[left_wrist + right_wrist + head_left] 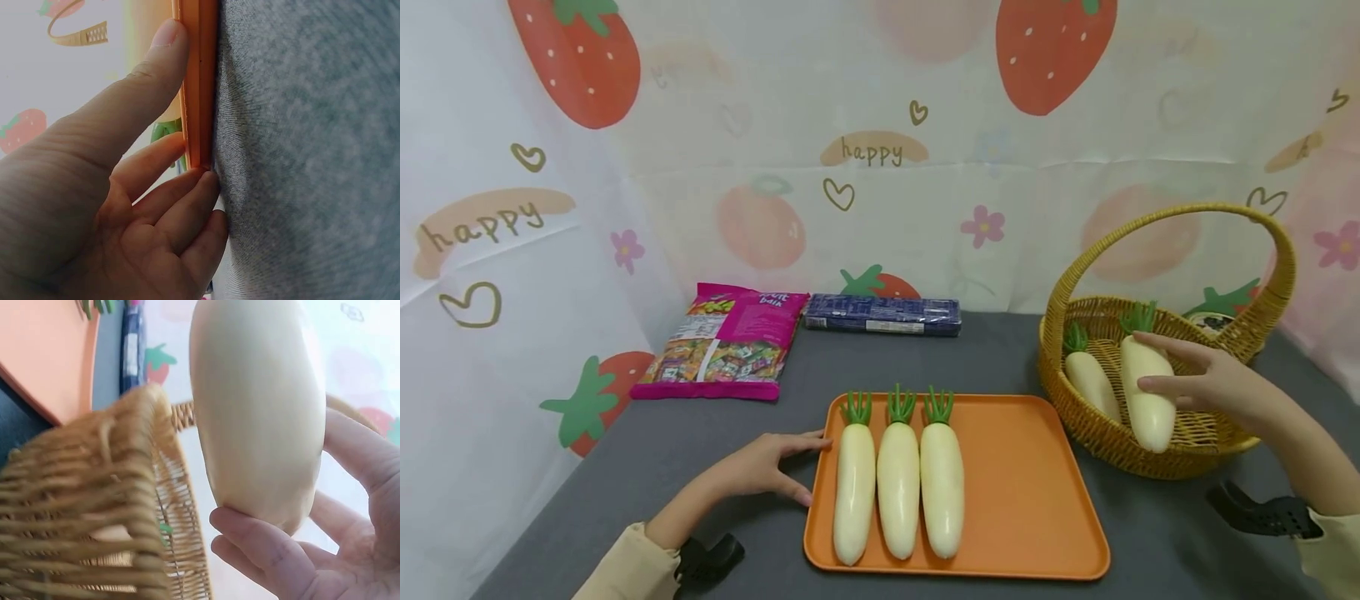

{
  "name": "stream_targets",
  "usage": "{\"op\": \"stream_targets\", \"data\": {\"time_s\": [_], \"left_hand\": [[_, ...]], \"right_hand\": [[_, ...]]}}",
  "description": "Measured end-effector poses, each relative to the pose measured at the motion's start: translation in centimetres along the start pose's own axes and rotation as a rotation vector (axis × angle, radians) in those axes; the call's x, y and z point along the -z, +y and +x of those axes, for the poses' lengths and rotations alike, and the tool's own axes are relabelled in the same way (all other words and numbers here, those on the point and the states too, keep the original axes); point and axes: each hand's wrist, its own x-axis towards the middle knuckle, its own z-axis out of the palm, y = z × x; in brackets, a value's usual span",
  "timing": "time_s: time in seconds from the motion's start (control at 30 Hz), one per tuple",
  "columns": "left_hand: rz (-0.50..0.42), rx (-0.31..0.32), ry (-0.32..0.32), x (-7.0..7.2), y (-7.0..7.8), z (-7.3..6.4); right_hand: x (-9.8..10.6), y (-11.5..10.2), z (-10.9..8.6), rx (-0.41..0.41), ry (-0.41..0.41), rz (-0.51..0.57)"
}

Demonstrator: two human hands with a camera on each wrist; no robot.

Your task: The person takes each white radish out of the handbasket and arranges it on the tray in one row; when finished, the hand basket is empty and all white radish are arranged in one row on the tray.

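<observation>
My right hand [1228, 387] grips a white radish [1148, 400] with a green top, its thumb and fingers around the sides. This radish is held tilted over the wicker basket [1138, 465]; in the right wrist view its pale body [256, 412] stands beside the basket rim [147, 481]. Another white radish [1092, 385] lies inside the basket. On the orange tray [1026, 483], three white radishes [898, 492] lie side by side, tops pointing away. My left hand [760, 468] touches the tray's left edge [199, 75] with loosely extended fingers.
A pink candy bag [722, 342] lies at the back left of the grey table [760, 550]. Beside it is a dark blue packet [882, 315] along the back. The basket's tall handle [1187, 208] arches above it. A printed cloth [895, 92] hangs behind.
</observation>
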Motion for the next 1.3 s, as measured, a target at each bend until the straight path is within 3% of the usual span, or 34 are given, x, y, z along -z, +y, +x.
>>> {"op": "stream_targets", "data": {"time_s": [0.63,0.97,1.3], "left_hand": [[-0.019,-0.003,-0.006,0.1,0.0,-0.1],[-0.013,-0.015,-0.008,-0.1,-0.1,0.1],[-0.013,-0.017,-0.007,0.0,0.1,0.0]], "right_hand": [[-4.1,-2.2,-2.2,0.084,-0.074,0.084],[-8.9,-2.7,-1.5,0.183,-0.31,0.287],[-12.1,-2.5,1.0,0.165,-0.142,0.196]]}}
